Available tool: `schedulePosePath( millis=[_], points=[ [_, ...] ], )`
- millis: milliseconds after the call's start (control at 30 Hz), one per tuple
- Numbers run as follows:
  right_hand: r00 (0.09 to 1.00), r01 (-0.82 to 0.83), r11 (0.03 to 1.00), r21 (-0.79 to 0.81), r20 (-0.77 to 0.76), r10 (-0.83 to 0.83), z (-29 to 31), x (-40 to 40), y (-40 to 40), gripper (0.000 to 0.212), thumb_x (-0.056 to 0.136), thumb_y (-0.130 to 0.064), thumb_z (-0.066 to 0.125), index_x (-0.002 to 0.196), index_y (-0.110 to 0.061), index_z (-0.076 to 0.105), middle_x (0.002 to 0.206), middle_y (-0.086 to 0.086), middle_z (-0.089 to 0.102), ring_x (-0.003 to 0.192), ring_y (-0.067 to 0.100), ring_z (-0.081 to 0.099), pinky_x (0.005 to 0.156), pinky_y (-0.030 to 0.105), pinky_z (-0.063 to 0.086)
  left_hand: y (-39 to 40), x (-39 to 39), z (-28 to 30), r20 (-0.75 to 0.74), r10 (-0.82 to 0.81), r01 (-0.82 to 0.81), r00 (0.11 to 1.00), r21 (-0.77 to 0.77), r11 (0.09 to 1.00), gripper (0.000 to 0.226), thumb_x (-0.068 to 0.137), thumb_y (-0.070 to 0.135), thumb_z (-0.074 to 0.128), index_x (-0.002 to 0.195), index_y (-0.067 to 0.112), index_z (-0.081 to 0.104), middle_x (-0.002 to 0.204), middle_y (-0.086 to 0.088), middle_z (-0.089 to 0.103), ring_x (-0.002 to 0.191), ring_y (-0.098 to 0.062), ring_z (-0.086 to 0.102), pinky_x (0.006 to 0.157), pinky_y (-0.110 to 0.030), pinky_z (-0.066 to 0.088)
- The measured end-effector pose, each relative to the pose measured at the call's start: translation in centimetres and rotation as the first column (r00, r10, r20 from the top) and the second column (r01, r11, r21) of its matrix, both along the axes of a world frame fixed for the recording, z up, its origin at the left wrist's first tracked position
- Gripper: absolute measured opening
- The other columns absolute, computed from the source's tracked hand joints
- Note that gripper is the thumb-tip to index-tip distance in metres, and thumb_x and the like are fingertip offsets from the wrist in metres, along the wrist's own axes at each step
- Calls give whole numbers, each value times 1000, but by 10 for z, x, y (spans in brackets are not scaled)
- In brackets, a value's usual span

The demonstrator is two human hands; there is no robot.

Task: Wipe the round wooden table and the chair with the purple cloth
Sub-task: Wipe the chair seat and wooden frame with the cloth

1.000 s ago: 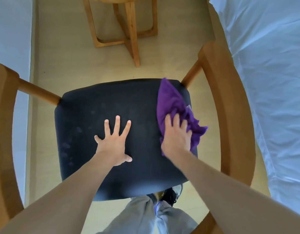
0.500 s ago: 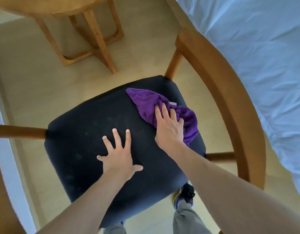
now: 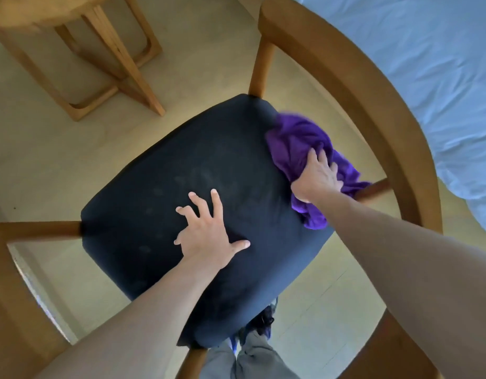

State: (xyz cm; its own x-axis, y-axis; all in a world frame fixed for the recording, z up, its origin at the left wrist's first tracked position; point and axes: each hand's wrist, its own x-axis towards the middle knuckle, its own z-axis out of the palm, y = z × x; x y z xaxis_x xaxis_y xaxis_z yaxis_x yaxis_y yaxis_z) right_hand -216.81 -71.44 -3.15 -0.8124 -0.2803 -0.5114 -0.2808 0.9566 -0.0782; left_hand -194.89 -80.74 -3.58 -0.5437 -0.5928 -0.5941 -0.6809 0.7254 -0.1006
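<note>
My right hand (image 3: 317, 177) presses down on the purple cloth (image 3: 296, 143), fingers laid into its folds and bunching the fabric at the far right edge of the chair's dark seat cushion (image 3: 160, 187). I cannot tell whether the fingers are curled round the cloth or only pressing it flat; folds rise around the fingertips. Part of the cloth spills over the seat's right edge, near a wooden spindle (image 3: 373, 188) of the chair frame.

My left hand (image 3: 209, 236) rests on the middle of the cushion, fingers spread and slightly arched, thumb out to the right, holding nothing. Faint pale smudges mark the fabric just beyond its fingertips.

The chair (image 3: 359, 86) curves round the seat, its wooden armrest sweeping down the right side, with another spindle (image 3: 39, 231) joining the seat at the left. Beyond the chair, at the upper left, stands the round wooden table (image 3: 31, 12), only its edge and crossed legs visible, well apart from both hands. White bedding (image 3: 427, 64) fills the upper right. Below the seat's near edge I see grey trouser legs (image 3: 252, 356) and a dark shoe (image 3: 263, 318) on the pale floor (image 3: 45, 149).
</note>
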Motion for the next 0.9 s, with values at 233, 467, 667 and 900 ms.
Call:
schedulePosePath(
  millis=[233,467,667,900],
  points=[
    [781,-625,764,-161,-130,611,-14,133,12,109,73,-22,78,160,-23,13,170,-2,8,156,34,6,119,58,24,-2,3,2,-16,-46,46,999,-27,999,134,66,97,46,161,15,0,161,-25,6,139,-52,22,76,-50,62],
    [943,-328,921,-210,-10,334,-9,36,-7,102,79,-20,63,163,-29,4,172,-5,3,158,31,-6,125,60,4,-23,24,9,-136,-90,88,987,-21,996,119,73,84,62,162,30,3,167,-7,10,133,-33,33,71,-33,52],
    [977,-197,944,-265,30,213,-4,93,-75,111,69,-19,66,162,-22,5,172,-1,3,157,36,-6,125,60,1,-72,62,16,-319,-52,88,946,100,991,86,84,35,81,155,23,35,164,6,21,143,-21,29,90,-41,56],
    [363,-916,329,-231,-120,924,-15,155,-66,102,76,-33,76,162,-30,20,170,-6,15,153,36,16,123,53,19,-89,83,13,-281,94,-76,955,77,994,97,70,42,91,148,16,39,159,-10,35,149,-34,25,118,-50,37]
  ],
)
